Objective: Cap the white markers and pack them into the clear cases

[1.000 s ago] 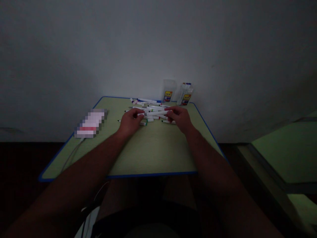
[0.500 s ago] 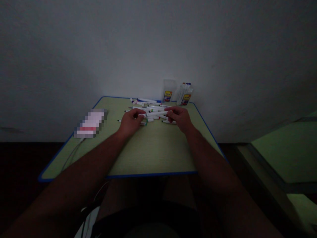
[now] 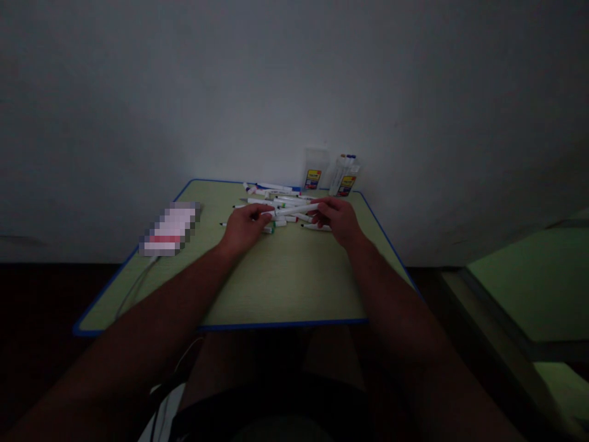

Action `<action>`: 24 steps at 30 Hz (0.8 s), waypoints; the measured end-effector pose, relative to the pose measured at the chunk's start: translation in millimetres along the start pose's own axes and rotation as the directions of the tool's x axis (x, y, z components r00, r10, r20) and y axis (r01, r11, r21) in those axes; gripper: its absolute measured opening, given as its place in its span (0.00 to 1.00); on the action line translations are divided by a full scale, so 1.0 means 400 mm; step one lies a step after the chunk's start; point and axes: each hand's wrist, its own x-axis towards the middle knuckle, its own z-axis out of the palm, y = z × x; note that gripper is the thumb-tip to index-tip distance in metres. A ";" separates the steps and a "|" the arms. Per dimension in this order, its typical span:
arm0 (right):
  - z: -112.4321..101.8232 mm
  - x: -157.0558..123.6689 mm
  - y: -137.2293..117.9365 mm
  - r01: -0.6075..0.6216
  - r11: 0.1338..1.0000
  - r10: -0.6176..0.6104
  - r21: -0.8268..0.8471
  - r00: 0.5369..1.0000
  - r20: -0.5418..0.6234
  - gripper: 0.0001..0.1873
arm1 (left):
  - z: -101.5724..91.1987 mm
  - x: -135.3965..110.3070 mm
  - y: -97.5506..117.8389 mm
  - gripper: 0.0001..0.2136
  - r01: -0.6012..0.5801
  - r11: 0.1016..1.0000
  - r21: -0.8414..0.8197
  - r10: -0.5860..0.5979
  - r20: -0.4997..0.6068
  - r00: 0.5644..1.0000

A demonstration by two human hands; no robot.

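A white marker [image 3: 297,209] is stretched between my two hands, tilted slightly up to the right. My left hand [image 3: 245,226] pinches its left end between thumb and fingers. The right end is in the fingers of my right hand [image 3: 338,218]. Behind and under the held marker lie several loose white markers [image 3: 257,201] in a pile, some with green, red or blue ends. One marker with a dark tip [image 3: 315,227] lies just below my right hand. Another with a green end [image 3: 268,230] is partly covered by my left hand.
A clear plastic case [image 3: 315,167] with a yellow label stands at the table's back edge. Beside it a second case [image 3: 346,178] holds several markers upright. A blurred-out phone [image 3: 170,228] with a cable lies at left on the blue-edged table [image 3: 285,282], against a wall.
The right end of the held marker has tipped up a little, and my right hand has shifted slightly right. My left hand stays nearly in place.
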 end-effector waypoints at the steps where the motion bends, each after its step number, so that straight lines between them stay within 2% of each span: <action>1: -0.001 0.000 0.000 -0.005 1.000 0.005 -0.007 1.000 0.000 0.19 | -0.001 -0.001 0.002 0.13 -0.008 1.000 0.017 0.008 0.004 1.000; 7: -0.005 0.000 -0.002 -0.011 1.000 0.011 -0.001 1.000 0.004 0.19 | -0.006 -0.010 0.021 0.14 -0.082 0.975 0.206 0.080 0.016 0.997; 10: -0.007 0.001 -0.002 -0.021 1.000 0.020 -0.012 1.000 -0.012 0.20 | -0.009 -0.012 0.028 0.13 -0.129 0.957 0.258 0.117 0.060 0.991; 16: -0.014 0.003 0.005 -0.013 1.000 0.013 -0.019 1.000 -0.003 0.18 | -0.011 -0.011 0.025 0.12 -0.163 0.953 0.254 0.140 0.106 0.984; 24: -0.013 0.001 0.008 -0.039 0.998 0.040 -0.058 0.999 0.010 0.17 | -0.012 -0.013 0.022 0.13 -0.155 0.961 0.227 0.140 0.079 0.987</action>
